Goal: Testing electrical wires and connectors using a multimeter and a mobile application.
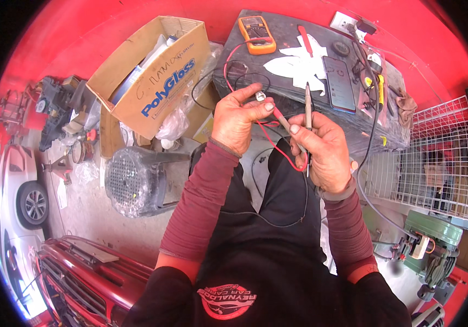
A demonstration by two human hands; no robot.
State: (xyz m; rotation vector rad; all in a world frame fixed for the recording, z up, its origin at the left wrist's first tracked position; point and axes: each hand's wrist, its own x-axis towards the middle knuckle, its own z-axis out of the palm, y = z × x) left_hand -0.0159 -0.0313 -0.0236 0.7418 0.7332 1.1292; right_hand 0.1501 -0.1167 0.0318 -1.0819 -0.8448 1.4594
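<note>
My left hand [235, 121] is raised in front of me, pinching a small shiny bulb [260, 96] between thumb and fingers. My right hand [324, 147] is closed around two multimeter probes. One probe [308, 103] points away from me with its tip up; the other probe [282, 118] slants toward the bulb, and its tip is hard to make out near my left thumb. A red lead and a black lead loop from the probes. The orange multimeter [267, 46] lies at the far side of the dark plastic-wrapped surface [228, 57], with a red lead plugged in.
On the surface lie a white cloth [294, 66], a red-handled tool [305, 41] and a phone [341, 90]. A cardboard box [155, 82] stands left, above a black stool [136, 180]. Right are a wire basket [435, 158] and a green machine [433, 231]; a dark cable hangs there.
</note>
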